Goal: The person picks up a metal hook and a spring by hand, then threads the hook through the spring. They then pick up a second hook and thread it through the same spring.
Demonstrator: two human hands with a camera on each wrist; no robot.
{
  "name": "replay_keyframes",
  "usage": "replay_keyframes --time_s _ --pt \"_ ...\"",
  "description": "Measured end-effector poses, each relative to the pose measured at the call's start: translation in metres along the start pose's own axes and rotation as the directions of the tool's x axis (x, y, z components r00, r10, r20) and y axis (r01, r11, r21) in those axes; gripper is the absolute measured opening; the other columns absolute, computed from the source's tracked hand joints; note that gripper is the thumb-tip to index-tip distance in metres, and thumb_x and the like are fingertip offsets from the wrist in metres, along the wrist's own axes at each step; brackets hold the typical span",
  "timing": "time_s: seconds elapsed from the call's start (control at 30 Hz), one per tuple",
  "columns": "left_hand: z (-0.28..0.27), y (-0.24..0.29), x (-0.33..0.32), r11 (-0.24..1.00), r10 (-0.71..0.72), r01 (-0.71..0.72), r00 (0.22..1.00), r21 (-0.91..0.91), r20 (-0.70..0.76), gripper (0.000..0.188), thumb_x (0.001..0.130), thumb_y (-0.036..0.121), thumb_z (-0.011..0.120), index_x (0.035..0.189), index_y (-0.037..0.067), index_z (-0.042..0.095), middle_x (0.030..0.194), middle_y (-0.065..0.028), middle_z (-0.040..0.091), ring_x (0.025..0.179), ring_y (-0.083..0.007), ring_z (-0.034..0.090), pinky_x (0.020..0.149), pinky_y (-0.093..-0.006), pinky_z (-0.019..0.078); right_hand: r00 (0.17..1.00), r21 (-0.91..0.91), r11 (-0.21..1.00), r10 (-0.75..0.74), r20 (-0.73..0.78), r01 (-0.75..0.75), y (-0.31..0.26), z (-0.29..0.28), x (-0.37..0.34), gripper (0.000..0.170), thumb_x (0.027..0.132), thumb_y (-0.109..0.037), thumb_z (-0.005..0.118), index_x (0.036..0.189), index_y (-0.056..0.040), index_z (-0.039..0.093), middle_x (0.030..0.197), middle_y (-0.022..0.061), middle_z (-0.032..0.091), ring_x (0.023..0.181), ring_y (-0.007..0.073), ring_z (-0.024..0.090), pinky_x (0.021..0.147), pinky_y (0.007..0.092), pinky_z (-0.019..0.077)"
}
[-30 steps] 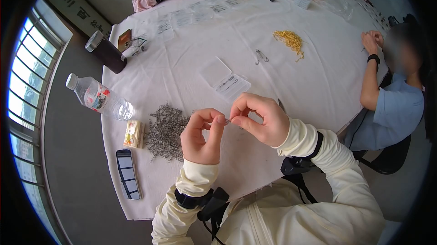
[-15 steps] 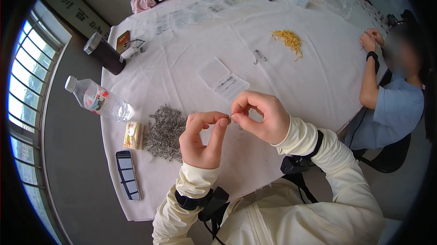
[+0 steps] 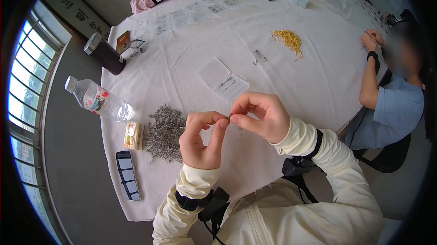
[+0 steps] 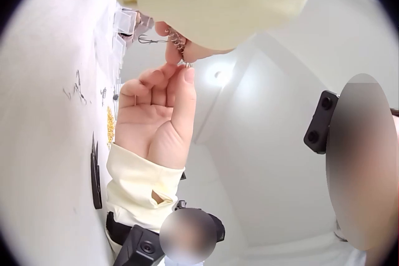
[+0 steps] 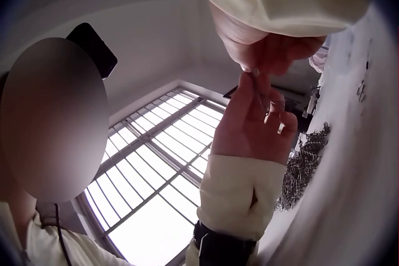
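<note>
We see soft light over the bench [image 3: 300, 90], daylight at the barred window [image 3: 26, 69], blown out in our dim right wrist view, ceiling lamp [image 4: 218, 75] glaring in the left, fisheye-bent edges, black corners

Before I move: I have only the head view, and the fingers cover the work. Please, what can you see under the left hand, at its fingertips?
Observer: The left wrist view shows a spring-like metal coil close against the left hand.

Operator: Thank you. The right hand also hides part of the tablecloth from me. Does some tool lie on that side?

Observer: Yes. The left wrist view shows a black pointed tool, possibly tweezers, lying on the cloth; in that picture it is just left of the right sleeve.
</note>
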State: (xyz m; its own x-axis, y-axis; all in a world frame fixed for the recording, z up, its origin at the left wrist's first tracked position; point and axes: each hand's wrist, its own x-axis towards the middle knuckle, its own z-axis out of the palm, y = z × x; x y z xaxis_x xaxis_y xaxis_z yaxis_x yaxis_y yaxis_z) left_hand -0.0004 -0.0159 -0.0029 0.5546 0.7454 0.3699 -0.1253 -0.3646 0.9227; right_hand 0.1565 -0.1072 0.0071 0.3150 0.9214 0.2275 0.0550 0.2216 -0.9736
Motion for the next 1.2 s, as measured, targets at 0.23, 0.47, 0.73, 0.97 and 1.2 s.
replay_keyframes --time_s 0.23,0.47,0.73,0.97,1.2 --pt "0.0 0.0033 -0.0013 0.997 -0.071 0.071 0.997 -0.036 0.024 0.007 0.089 0.007 0.072 0.093 0.003 0.07 0.087 -0.0027 0.069 0.082 -0.0133 0.054 0.077 -0.0282 0.042 0.991 -0.121 0.986 -0.123 -0.05 0.116 0.0052 0.0023 0.0009 0.01 0.085 -0.009 0.07 0.09 -0.0025 0.065 0.082 0.0004 0.067 0.071 0.0091 0.059 0.068 0.0249 0.0479" --pt "0.0016 0.0038 -0.0037 0.99 -0.113 0.112 0.994 -0.088 -0.003 0.009 0.091 0.011 0.071 0.095 0.003 0.068 0.088 -0.0031 0.07 0.082 -0.0102 0.057 0.081 -0.0266 0.043 0.934 -0.294 0.907 -0.343 -0.1 0.302 0.0054 0.0069 0.0013 0.011 0.081 -0.003 0.071 0.087 -0.0045 0.062 0.082 0.0028 0.066 0.07 0.0137 0.061 0.065 0.0275 0.0491" --pt "0.0017 0.0047 -0.0048 0.982 -0.149 0.148 0.989 -0.114 -0.003 0.009 0.092 0.011 0.071 0.095 0.002 0.067 0.09 -0.0037 0.07 0.083 -0.01 0.058 0.082 -0.0265 0.0443 0.886 -0.401 0.83 -0.456 -0.086 0.388 0.0042 0.0054 0.0029 0.015 0.078 0.001 0.073 0.085 -0.0054 0.061 0.079 0.0028 0.064 0.068 0.0149 0.062 0.063 0.0276 0.0487" --pt "0.0043 0.0055 -0.0048 0.98 -0.139 0.14 0.99 -0.139 0.017 0.009 0.093 0.01 0.069 0.096 0.002 0.066 0.09 -0.0046 0.07 0.086 -0.0112 0.061 0.083 -0.0269 0.0455 0.855 -0.447 0.786 -0.512 -0.08 0.428 0.0054 0.0045 0.0039 0.015 0.076 0.001 0.073 0.083 -0.0051 0.06 0.078 0.0033 0.064 0.067 0.0149 0.06 0.063 0.0275 0.0486" --pt "0.0041 0.0084 -0.0045 0.974 -0.155 0.153 0.988 -0.165 0.001 0.01 0.095 0.01 0.066 0.097 0.0 0.066 0.093 -0.0058 0.07 0.087 -0.012 0.061 0.084 -0.0267 0.0461 0.965 -0.175 0.956 -0.25 -0.082 0.233 0.006 0.0044 0.0007 0.009 0.081 -0.004 0.07 0.086 -0.0042 0.063 0.078 0.0013 0.066 0.07 0.0105 0.06 0.066 0.0258 0.0488"
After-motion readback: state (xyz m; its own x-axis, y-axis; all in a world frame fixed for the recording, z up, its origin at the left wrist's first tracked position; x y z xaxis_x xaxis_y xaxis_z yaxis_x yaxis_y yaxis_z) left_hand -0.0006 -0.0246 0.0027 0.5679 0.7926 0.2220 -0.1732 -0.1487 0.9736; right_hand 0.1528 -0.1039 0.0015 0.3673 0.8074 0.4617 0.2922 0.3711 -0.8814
